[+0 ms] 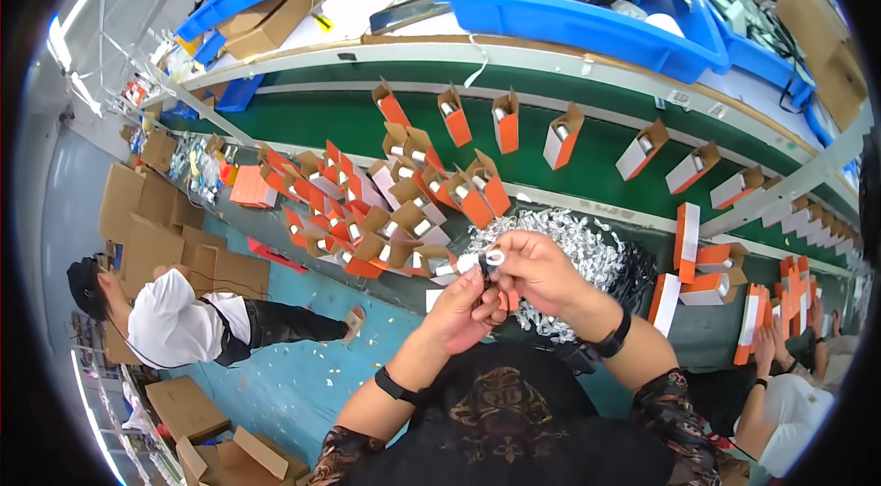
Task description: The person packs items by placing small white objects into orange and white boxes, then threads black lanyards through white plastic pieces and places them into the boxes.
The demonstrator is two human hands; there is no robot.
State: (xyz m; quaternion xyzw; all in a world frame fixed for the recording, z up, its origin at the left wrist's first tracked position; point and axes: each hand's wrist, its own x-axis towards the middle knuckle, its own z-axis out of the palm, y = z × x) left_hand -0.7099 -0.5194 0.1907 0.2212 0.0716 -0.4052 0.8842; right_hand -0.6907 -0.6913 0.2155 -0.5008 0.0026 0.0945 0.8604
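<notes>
My left hand [456, 313] and my right hand [543, 277] meet above the bench, fingers closed in pinches. Between them is a small white and black piece [469, 262] with a white loop at its right end; its exact kind I cannot make out. The left fingers grip its underside, while the right thumb and fingers pinch near the loop. Beneath and behind my right hand spreads a heap of small white glossy parts [587, 243]. Black thin pieces [635, 273] lie against the heap's right side. Several open orange and white boxes [477, 201] stand left of my hands.
Beyond the bench runs a green conveyor belt [541, 176] carrying spaced open boxes [563, 135]. A shelf above it holds a blue bin [587, 34] of black round devices. More boxes [686, 243] stand at right, near another person's hands [764, 348]. A person [188, 319] is at left near cartons [151, 261].
</notes>
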